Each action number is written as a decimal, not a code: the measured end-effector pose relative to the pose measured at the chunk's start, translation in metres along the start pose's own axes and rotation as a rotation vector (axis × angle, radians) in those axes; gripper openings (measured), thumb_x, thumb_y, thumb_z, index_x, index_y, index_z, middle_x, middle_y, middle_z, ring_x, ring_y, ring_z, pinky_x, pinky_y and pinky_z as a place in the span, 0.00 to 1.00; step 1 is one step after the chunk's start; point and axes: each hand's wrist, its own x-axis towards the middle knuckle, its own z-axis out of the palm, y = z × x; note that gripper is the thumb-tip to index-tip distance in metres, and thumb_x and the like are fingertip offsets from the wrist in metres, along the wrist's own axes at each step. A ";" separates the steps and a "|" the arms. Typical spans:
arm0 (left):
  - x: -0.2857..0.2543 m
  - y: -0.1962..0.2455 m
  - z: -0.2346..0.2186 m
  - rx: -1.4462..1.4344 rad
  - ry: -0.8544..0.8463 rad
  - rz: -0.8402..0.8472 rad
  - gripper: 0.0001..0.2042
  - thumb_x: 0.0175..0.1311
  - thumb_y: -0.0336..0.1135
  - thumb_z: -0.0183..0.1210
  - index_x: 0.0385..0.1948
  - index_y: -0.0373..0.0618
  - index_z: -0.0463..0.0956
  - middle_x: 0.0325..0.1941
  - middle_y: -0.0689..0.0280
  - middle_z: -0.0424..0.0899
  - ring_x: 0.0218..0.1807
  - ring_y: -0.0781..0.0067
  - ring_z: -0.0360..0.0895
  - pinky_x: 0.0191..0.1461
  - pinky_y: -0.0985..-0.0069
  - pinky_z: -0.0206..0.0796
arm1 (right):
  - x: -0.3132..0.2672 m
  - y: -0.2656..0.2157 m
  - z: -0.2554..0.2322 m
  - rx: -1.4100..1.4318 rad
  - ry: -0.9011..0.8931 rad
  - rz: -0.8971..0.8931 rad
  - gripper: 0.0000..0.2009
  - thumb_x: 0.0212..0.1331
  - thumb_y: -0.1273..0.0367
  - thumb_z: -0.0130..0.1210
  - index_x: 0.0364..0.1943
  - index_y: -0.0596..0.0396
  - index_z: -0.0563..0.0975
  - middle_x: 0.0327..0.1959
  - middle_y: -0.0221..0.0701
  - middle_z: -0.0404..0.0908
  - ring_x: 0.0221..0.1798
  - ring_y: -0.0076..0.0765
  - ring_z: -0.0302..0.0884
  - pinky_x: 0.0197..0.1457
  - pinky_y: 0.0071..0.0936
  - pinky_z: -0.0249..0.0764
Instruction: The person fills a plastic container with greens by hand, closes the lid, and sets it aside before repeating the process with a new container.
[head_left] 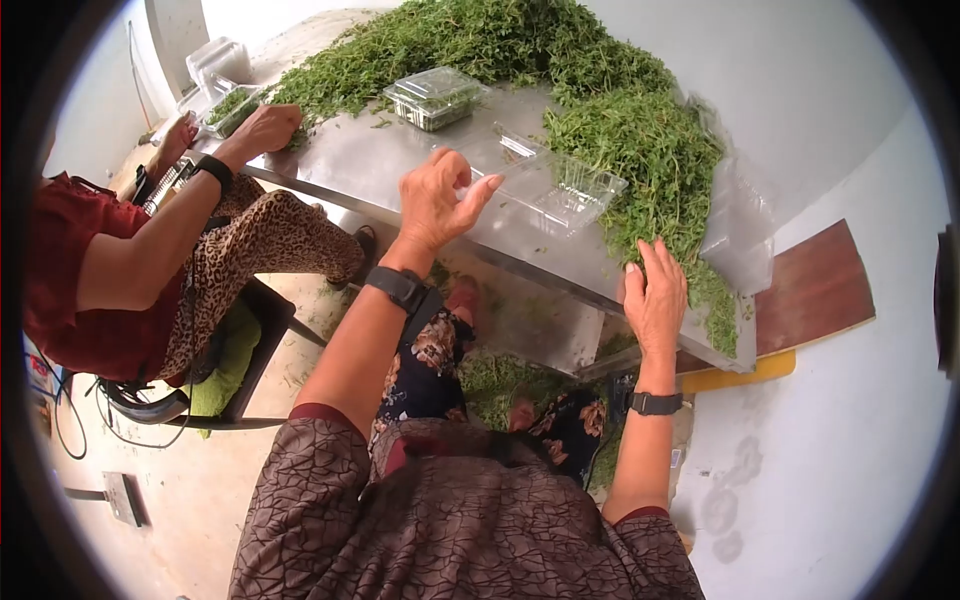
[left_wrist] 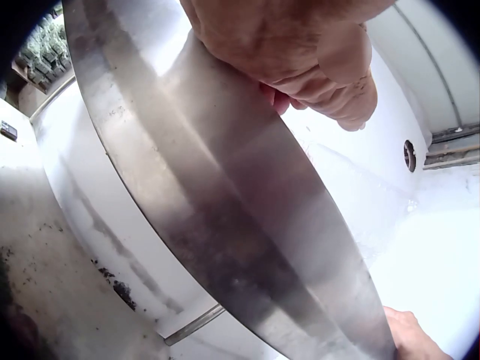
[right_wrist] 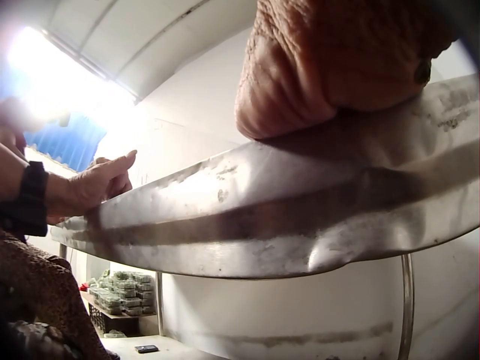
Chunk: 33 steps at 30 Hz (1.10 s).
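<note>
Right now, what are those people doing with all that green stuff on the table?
Two people sit at a metal table heaped with cut green herbs. The nearer person's left hand reaches for an open, empty clear box, fingers loosely curled and holding nothing. Their right hand rests flat on the table edge beside the herbs. A shut box of herbs sits farther back. The other person's hands work at another box at the far end.

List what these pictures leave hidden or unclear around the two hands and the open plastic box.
- Left hand, head view: whether its fingers touch the open clamshell box; the hand's back covers the contact.
- Left wrist view: the box is out of view; the steel table edge fills the frame.
- Right hand, right wrist view: fingers hidden above the table rim; only the heel of the palm shows.
- Closed box, head view: contents too small to judge.
</note>
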 end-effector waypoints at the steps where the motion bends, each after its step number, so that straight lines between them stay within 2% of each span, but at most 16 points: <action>1: 0.001 -0.002 -0.001 -0.001 0.062 0.082 0.16 0.54 0.47 0.61 0.23 0.42 0.74 0.28 0.60 0.78 0.29 0.61 0.73 0.36 0.67 0.64 | 0.001 0.000 0.000 0.001 0.000 -0.001 0.18 0.55 0.65 0.52 0.50 0.55 0.76 0.57 0.44 0.73 0.59 0.49 0.68 0.66 0.41 0.59; 2: 0.002 -0.002 -0.002 -0.002 0.122 0.165 0.14 0.55 0.46 0.59 0.31 0.44 0.75 0.37 0.59 0.79 0.38 0.60 0.75 0.45 0.66 0.65 | 0.001 0.000 0.000 -0.005 0.002 -0.008 0.18 0.55 0.65 0.52 0.50 0.55 0.76 0.57 0.44 0.73 0.59 0.49 0.68 0.66 0.41 0.59; 3: 0.003 -0.002 -0.002 -0.005 0.130 0.163 0.14 0.55 0.46 0.59 0.31 0.44 0.75 0.37 0.59 0.79 0.38 0.60 0.75 0.45 0.66 0.65 | 0.001 -0.001 -0.001 -0.002 -0.005 -0.005 0.18 0.55 0.65 0.52 0.50 0.55 0.76 0.57 0.44 0.72 0.59 0.49 0.68 0.66 0.41 0.59; 5: 0.006 -0.002 -0.004 0.005 -0.055 0.362 0.18 0.57 0.45 0.57 0.46 0.46 0.73 0.51 0.58 0.76 0.55 0.58 0.70 0.62 0.60 0.53 | 0.001 -0.001 -0.001 -0.002 -0.010 0.004 0.18 0.55 0.65 0.52 0.50 0.55 0.76 0.57 0.44 0.72 0.59 0.49 0.68 0.65 0.41 0.59; 6: 0.006 -0.002 -0.003 0.004 -0.050 0.364 0.18 0.57 0.45 0.57 0.46 0.46 0.73 0.51 0.58 0.76 0.55 0.58 0.70 0.62 0.60 0.53 | 0.000 -0.001 0.000 -0.004 -0.006 0.000 0.18 0.55 0.65 0.52 0.50 0.55 0.76 0.57 0.44 0.72 0.59 0.49 0.68 0.65 0.41 0.59; 8: 0.006 0.000 0.000 0.043 -0.275 0.487 0.22 0.59 0.44 0.54 0.54 0.50 0.70 0.56 0.61 0.74 0.63 0.61 0.65 0.69 0.56 0.43 | 0.001 -0.002 0.000 -0.004 -0.011 0.008 0.18 0.55 0.65 0.52 0.50 0.55 0.76 0.57 0.44 0.72 0.59 0.49 0.67 0.66 0.41 0.59; 9: 0.006 0.001 0.000 0.098 -0.354 0.498 0.22 0.59 0.40 0.54 0.58 0.54 0.67 0.59 0.65 0.73 0.63 0.62 0.66 0.70 0.55 0.41 | 0.001 -0.002 -0.002 -0.009 -0.001 0.008 0.18 0.55 0.65 0.52 0.50 0.55 0.76 0.57 0.44 0.72 0.59 0.49 0.67 0.66 0.41 0.59; 12: 0.005 0.002 -0.001 0.143 -0.401 0.486 0.21 0.59 0.33 0.54 0.57 0.56 0.69 0.55 0.65 0.75 0.62 0.63 0.67 0.70 0.53 0.39 | 0.002 -0.003 -0.004 0.005 0.003 0.026 0.18 0.55 0.66 0.52 0.50 0.55 0.76 0.57 0.44 0.72 0.59 0.49 0.67 0.66 0.41 0.58; 13: 0.003 0.001 0.002 0.140 -0.373 0.507 0.22 0.57 0.27 0.54 0.55 0.57 0.69 0.54 0.65 0.74 0.61 0.64 0.67 0.69 0.55 0.46 | 0.001 -0.001 -0.001 -0.003 -0.006 0.018 0.18 0.54 0.66 0.52 0.50 0.55 0.76 0.57 0.44 0.72 0.59 0.49 0.67 0.66 0.41 0.58; 14: 0.004 0.002 0.001 0.139 -0.369 0.521 0.22 0.57 0.27 0.54 0.55 0.57 0.69 0.54 0.65 0.74 0.61 0.64 0.67 0.69 0.55 0.46 | 0.000 -0.001 0.001 -0.012 -0.015 0.012 0.18 0.54 0.66 0.52 0.49 0.55 0.76 0.57 0.44 0.72 0.59 0.49 0.67 0.66 0.41 0.58; 16: 0.004 0.002 -0.001 0.139 -0.402 0.497 0.23 0.55 0.25 0.54 0.54 0.57 0.70 0.54 0.63 0.72 0.59 0.66 0.69 0.65 0.59 0.55 | 0.000 -0.001 0.000 -0.010 0.004 0.016 0.18 0.54 0.66 0.52 0.49 0.55 0.76 0.57 0.43 0.72 0.58 0.49 0.68 0.66 0.42 0.58; 17: 0.003 0.006 -0.003 0.086 -0.335 0.492 0.21 0.54 0.24 0.54 0.50 0.56 0.72 0.56 0.62 0.69 0.53 0.62 0.72 0.61 0.64 0.60 | -0.001 -0.001 0.000 0.002 0.003 0.012 0.18 0.54 0.66 0.52 0.49 0.55 0.76 0.56 0.43 0.72 0.58 0.49 0.68 0.65 0.42 0.58; 21: 0.003 0.007 0.001 0.072 -0.295 0.513 0.18 0.53 0.24 0.55 0.47 0.54 0.72 0.56 0.61 0.69 0.46 0.58 0.74 0.58 0.65 0.62 | -0.001 0.000 0.000 0.020 0.010 0.007 0.17 0.54 0.66 0.52 0.49 0.55 0.76 0.56 0.43 0.73 0.58 0.48 0.68 0.66 0.42 0.58; 23: 0.001 0.006 0.002 0.019 -0.302 0.436 0.17 0.52 0.24 0.55 0.45 0.53 0.72 0.57 0.61 0.69 0.41 0.57 0.74 0.55 0.66 0.65 | -0.002 0.000 0.001 0.027 0.012 0.008 0.17 0.54 0.66 0.52 0.49 0.55 0.76 0.56 0.43 0.73 0.58 0.48 0.67 0.66 0.42 0.58; 27: 0.001 0.006 0.002 0.034 -0.271 0.452 0.19 0.51 0.24 0.56 0.47 0.52 0.71 0.56 0.63 0.70 0.42 0.59 0.74 0.51 0.67 0.66 | -0.001 0.000 0.000 0.036 0.010 0.008 0.18 0.54 0.66 0.52 0.49 0.56 0.75 0.56 0.43 0.73 0.59 0.49 0.67 0.66 0.42 0.58; 33: 0.002 0.003 0.000 -0.004 -0.357 0.495 0.20 0.50 0.25 0.55 0.49 0.49 0.71 0.51 0.65 0.75 0.46 0.60 0.72 0.53 0.68 0.64 | 0.001 -0.001 -0.001 0.024 -0.011 0.009 0.18 0.54 0.66 0.52 0.50 0.55 0.75 0.56 0.43 0.72 0.59 0.48 0.67 0.65 0.41 0.59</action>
